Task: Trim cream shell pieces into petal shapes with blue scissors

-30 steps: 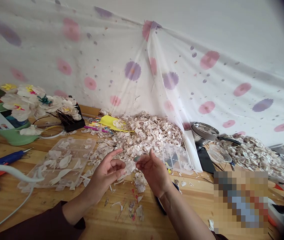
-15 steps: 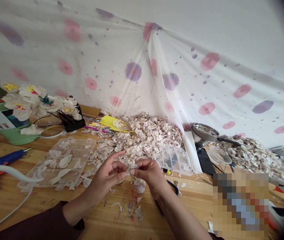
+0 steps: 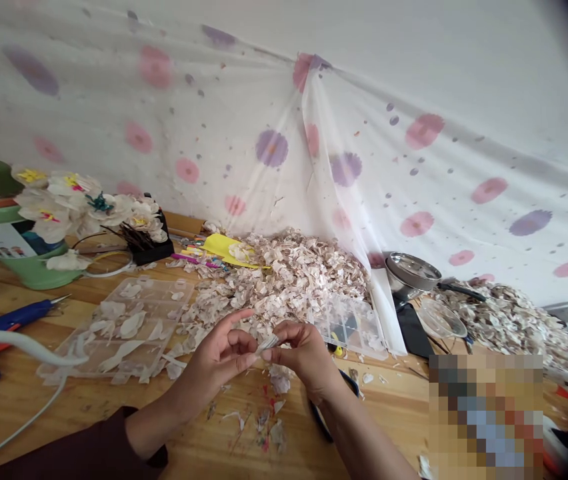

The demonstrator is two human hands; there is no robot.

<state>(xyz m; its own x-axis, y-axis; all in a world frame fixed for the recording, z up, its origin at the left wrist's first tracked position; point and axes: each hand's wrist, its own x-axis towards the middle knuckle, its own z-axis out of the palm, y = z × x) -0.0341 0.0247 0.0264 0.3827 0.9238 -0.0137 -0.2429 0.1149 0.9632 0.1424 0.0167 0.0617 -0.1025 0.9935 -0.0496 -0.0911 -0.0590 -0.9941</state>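
Observation:
Above the wooden table, my left hand (image 3: 224,350) and my right hand (image 3: 304,353) meet at the middle of the head view. Between their fingertips is a small, whitish folded piece (image 3: 267,344), thin like a petal. Left thumb and fingers pinch its left end, and the right thumb and index finger grip its right end. Just below the hands a pale crumpled scrap (image 3: 279,380) lies on the table, with small red and white bits nearby. Behind them rises a big heap of dried whitish petals (image 3: 309,263).
Compartment trays lie left (image 3: 159,293) and right (image 3: 349,327). A blue glue gun (image 3: 19,317) and white cable are at the left, near handmade flowers (image 3: 64,200) and a green pot (image 3: 39,267). Dark-handled scissors (image 3: 320,420) lie beside my right forearm; a metal pan (image 3: 414,270) stands at the right.
The view has shifted slightly. The whitish piece between my fingertips now looks longer and more visible, and both hands remain close together.

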